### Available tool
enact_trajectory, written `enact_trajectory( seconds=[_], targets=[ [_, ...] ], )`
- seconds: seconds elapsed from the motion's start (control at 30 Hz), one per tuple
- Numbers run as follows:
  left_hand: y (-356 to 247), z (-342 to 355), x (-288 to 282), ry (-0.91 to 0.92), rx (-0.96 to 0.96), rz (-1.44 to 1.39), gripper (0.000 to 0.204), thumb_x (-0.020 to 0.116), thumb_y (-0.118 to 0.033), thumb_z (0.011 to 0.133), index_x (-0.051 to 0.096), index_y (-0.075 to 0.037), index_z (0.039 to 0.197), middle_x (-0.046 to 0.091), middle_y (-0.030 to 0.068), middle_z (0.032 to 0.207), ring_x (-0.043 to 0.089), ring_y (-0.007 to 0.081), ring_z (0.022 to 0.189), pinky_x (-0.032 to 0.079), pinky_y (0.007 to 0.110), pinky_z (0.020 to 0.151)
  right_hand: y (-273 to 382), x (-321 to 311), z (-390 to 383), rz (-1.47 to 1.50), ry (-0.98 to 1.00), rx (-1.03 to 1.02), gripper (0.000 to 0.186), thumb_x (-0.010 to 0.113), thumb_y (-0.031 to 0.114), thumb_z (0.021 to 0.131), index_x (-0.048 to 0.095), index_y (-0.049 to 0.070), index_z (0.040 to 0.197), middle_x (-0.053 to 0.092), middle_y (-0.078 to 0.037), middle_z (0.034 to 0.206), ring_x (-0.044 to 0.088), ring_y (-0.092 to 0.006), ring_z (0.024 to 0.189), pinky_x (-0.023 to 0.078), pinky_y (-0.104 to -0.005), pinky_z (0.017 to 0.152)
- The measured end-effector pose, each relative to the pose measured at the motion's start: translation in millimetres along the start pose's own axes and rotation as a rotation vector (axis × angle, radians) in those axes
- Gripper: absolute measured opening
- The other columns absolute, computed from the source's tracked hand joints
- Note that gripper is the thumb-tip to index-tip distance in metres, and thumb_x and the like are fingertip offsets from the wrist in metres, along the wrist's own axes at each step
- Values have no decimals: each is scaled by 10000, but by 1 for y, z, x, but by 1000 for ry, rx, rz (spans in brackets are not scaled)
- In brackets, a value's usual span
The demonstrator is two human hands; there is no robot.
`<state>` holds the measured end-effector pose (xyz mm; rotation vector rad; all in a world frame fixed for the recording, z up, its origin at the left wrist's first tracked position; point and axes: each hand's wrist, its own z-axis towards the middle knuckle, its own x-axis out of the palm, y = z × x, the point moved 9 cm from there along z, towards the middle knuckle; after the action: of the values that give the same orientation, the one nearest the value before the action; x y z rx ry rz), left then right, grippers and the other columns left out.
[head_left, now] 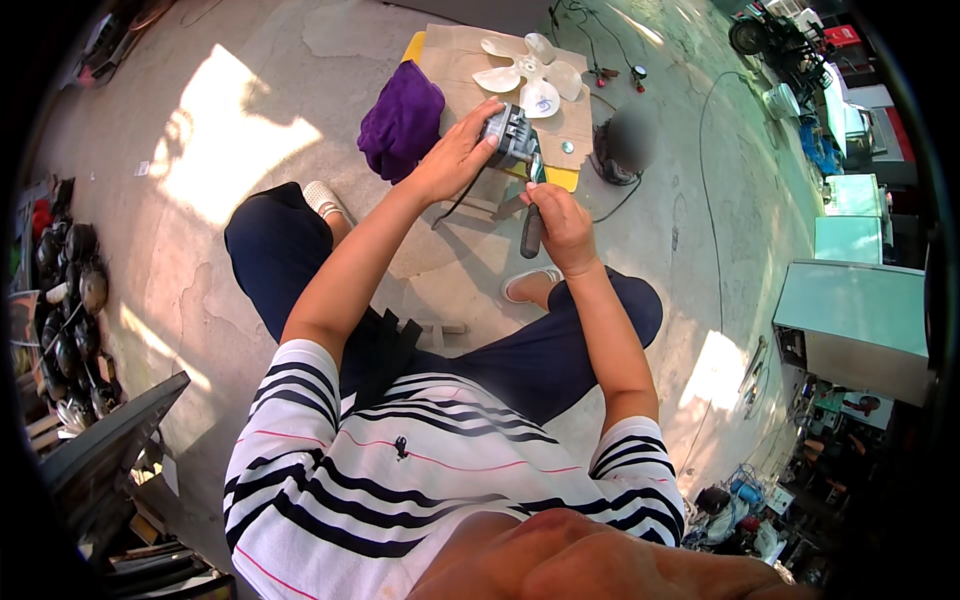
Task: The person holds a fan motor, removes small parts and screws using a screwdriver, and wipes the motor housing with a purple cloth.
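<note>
My left hand [458, 153] is wrapped round a small grey fan motor [513, 135], its fingers on the left side of the housing. A dark cord [458, 203] hangs from near the motor. In my closed right hand [562, 225] is a hand tool with a thick dark handle [531, 233]. Its metal end points up against the motor's lower right side; whether it is pliers I cannot tell. A whitish fan blade [531, 72] with several petals lies just beyond the motor, on a cardboard-covered low table [455, 58] with yellow edges.
A purple cloth [401, 122] drapes over the table's left edge. Right of the table stands a dark round object [612, 160], partly blurred, with a cable. Thin hoses [600, 50] lie on the floor behind. Pale green cabinets [850, 300] stand far right; piled dark parts [70, 300] lie far left.
</note>
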<state>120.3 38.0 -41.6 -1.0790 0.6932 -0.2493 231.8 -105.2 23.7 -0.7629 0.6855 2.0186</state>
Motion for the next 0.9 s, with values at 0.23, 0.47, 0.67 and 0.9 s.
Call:
enact_trajectory(
  seconds=[0.23,0.47,0.67,0.9],
  targets=[
    [-4,2,-3,27,-5,0,561,411,-362,1077,337,-91,1562,371,173,1594,341,337,1497,270,414,1225,4,3,4,-37,61,-19,368,742,-14,816,648,90,1157,679,-61,961,702,-252,788,577,-352,633],
    [-1,3,-2,37,11,-3,539,422,-343,1068,354,-118,1553,341,175,1611,318,342,1505,260,424,1237,-10,-2,11,151,-23,90,352,769,-5,812,613,82,1115,693,-92,997,715,-292,831,573,-382,648],
    [0,2,-1,27,20,8,542,411,-351,1070,350,-121,1557,337,178,1613,313,350,1506,251,434,1239,-19,-3,18,124,-7,101,322,768,-4,839,593,57,1103,696,-117,948,712,-332,850,571,-394,714],
    [0,2,1,16,34,42,551,399,-371,1077,342,-111,1559,337,182,1615,319,354,1502,247,447,1231,-49,8,12,268,42,314,180,686,135,988,610,18,1102,706,-101,940,710,-193,702,550,-309,649]
  ],
)
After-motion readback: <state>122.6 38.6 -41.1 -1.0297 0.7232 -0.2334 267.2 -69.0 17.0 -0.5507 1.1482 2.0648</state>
